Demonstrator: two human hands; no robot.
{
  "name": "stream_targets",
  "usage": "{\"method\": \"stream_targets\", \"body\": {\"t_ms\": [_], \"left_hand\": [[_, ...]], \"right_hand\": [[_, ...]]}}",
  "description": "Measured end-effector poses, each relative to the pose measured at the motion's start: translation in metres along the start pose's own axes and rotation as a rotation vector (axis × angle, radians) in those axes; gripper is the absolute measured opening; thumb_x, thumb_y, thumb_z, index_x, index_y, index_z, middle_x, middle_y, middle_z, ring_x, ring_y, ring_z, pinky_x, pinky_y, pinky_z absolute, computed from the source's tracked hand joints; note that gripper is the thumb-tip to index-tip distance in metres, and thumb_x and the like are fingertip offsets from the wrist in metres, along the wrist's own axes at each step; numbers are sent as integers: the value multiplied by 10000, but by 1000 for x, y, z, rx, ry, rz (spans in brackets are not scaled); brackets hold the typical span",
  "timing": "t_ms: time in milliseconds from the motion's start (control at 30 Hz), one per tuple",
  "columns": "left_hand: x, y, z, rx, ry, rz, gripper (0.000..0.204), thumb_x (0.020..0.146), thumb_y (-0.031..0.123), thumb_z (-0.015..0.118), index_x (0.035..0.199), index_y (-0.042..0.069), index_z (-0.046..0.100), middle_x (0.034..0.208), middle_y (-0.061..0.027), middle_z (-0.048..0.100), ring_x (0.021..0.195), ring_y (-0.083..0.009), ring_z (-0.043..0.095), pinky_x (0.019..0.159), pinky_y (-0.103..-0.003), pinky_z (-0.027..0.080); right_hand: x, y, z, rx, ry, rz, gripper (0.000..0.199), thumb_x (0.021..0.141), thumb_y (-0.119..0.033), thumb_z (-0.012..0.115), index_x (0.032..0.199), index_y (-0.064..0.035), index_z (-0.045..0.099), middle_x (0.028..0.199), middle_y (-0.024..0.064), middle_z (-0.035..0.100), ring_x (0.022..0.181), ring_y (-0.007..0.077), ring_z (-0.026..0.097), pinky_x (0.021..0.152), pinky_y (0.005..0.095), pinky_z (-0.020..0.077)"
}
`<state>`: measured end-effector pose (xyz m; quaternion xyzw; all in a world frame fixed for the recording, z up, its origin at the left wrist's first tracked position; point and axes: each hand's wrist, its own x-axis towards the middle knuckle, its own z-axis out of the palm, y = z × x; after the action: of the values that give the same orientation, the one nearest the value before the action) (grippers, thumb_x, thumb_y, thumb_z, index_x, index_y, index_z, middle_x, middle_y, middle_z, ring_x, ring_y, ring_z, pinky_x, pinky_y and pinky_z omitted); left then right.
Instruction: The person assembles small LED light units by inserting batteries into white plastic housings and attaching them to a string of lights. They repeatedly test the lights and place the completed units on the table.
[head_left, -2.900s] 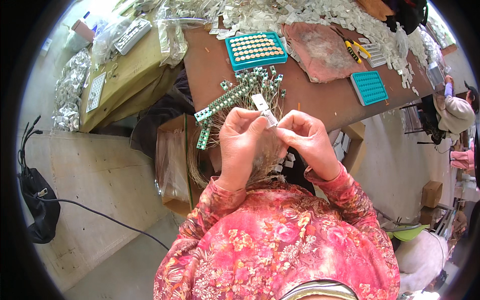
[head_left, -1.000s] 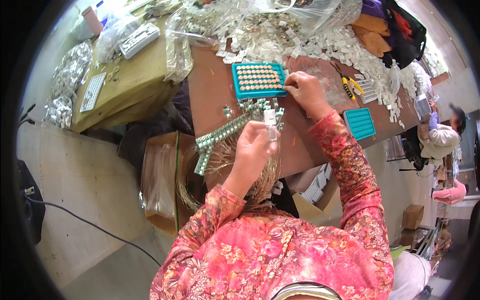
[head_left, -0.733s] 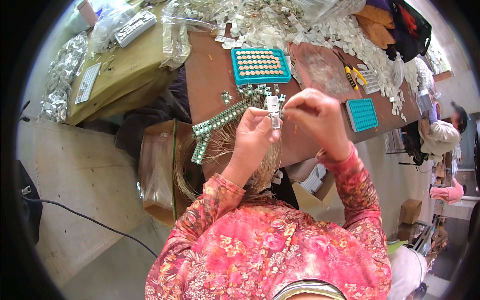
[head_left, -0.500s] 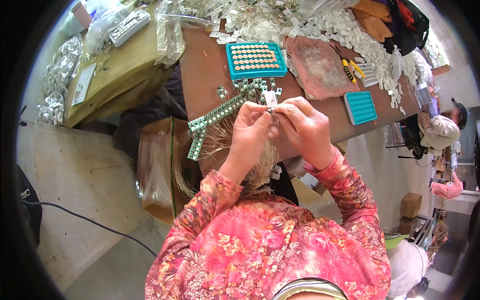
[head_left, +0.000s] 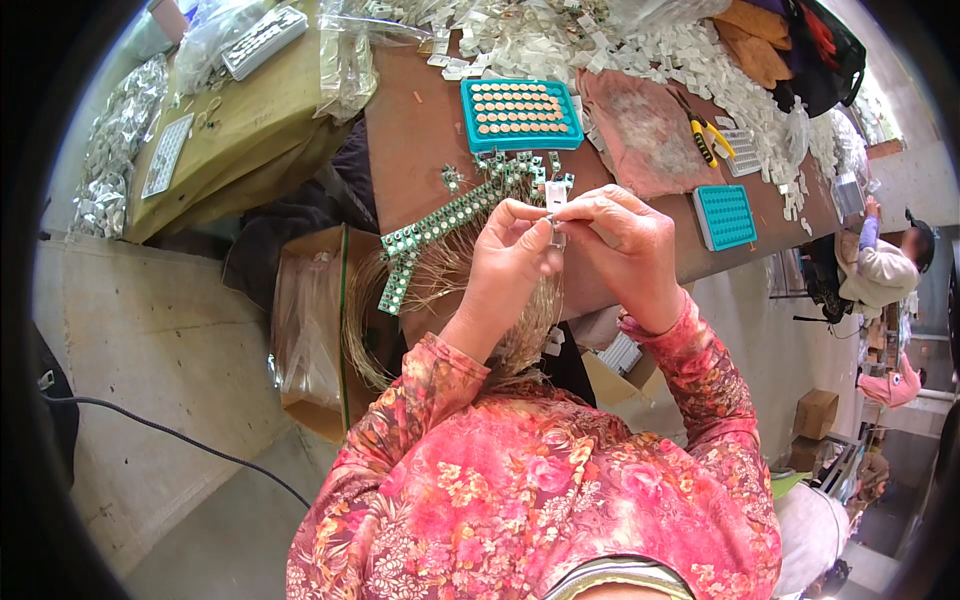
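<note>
Over the near edge of the table, my left hand (head_left: 508, 272) and my right hand (head_left: 632, 252) meet fingertip to fingertip. Both are closed in a pinch on a small white plastic case (head_left: 556, 196), whose flat end sticks out beyond the fingers. My fingers hide its lower part and whatever tiny part may be there. Just left and beyond lie strips of green circuit boards (head_left: 440, 226) with white round spots. Thin pale wires (head_left: 435, 275) trail from them toward the table edge and hang down under my hands.
Behind the boards is a teal tray (head_left: 467, 120) with rows of copper-coloured discs. Further right lie a pink cloth (head_left: 640, 135), yellow-handled pliers (head_left: 703, 140) and a second teal tray (head_left: 725, 217). White plastic cases (head_left: 600, 45) heap along the back. A person (head_left: 880, 262) sits far right.
My right hand has shifted slightly, its fingers now stretched further across the top of the case. The view has moved a little; both hands keep their pinch.
</note>
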<state>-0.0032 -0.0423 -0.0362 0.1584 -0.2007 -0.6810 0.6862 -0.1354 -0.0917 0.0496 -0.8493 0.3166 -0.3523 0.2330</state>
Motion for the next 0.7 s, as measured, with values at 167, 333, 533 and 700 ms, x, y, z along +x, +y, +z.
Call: {"method": "stream_targets", "body": {"t_ms": [167,333,533,700], "left_hand": [[1,-3,-6,-59,-13,-1,108,955,104,567,1047,72,522,970,-35,604,820,-78,551,653,-230,448],[1,-4,-6,-109,6,-31,138,946,103,579,1057,62,507,1001,-65,610,896,-144,598,690,-258,481],[1,-3,0,-49,110,2,128,946,102,576,1029,41,500,909,-103,626,692,-139,588,640,-247,478],[3,-3,1,-99,72,-10,133,947,102,573,1034,37,496,900,-111,620,700,-147,589,632,-248,474]], "right_hand": [[-5,5,5,-230,56,-236,193,761,10,674,937,-65,698,812,86,663,714,238,649,640,303,519],[11,35,2,-74,235,-165,227,815,-2,656,1037,-45,682,907,108,693,738,189,663,676,312,530],[66,101,10,-358,51,135,156,839,-159,661,952,-57,699,863,115,671,703,273,648,642,353,508],[60,116,24,-311,69,119,128,818,-166,687,873,-51,699,837,109,634,743,276,631,668,362,493]]}}
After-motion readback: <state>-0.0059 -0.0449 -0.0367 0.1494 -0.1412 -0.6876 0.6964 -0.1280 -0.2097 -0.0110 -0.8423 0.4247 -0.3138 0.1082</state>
